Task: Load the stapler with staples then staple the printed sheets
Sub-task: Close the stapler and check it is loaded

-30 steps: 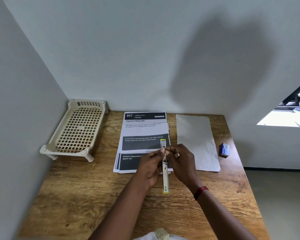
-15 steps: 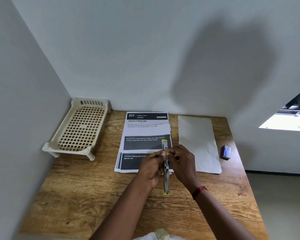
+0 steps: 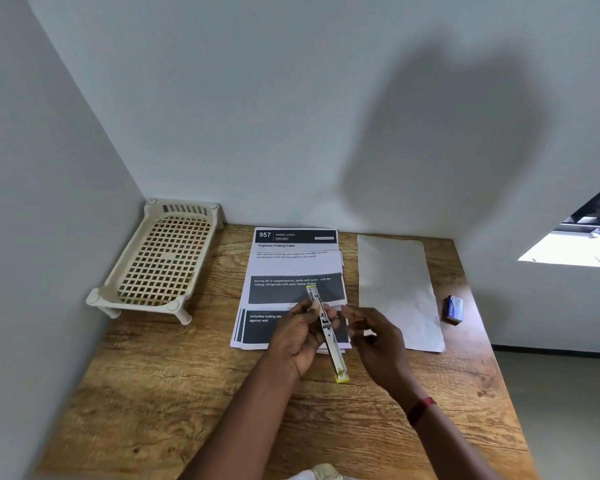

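My left hand grips a long, slim white stapler with yellow ends, held above the near edge of the printed sheets. The stapler points away from me, its near end over the wood. Just right of the stapler, my right hand hovers off it, blurred, fingers loosely curled and empty. The stack of printed sheets lies in the middle of the wooden table; its lower part is hidden by my hands. A small blue staple box lies at the right edge of the table.
A cream plastic lattice tray on short legs stands at the back left against the wall. A blank white sheet lies right of the printed stack. Walls close off the left and back; the table's right edge drops to the floor.
My right hand has let go of the stapler and moved a little to the right. The left hand keeps the stapler, now slightly tilted.
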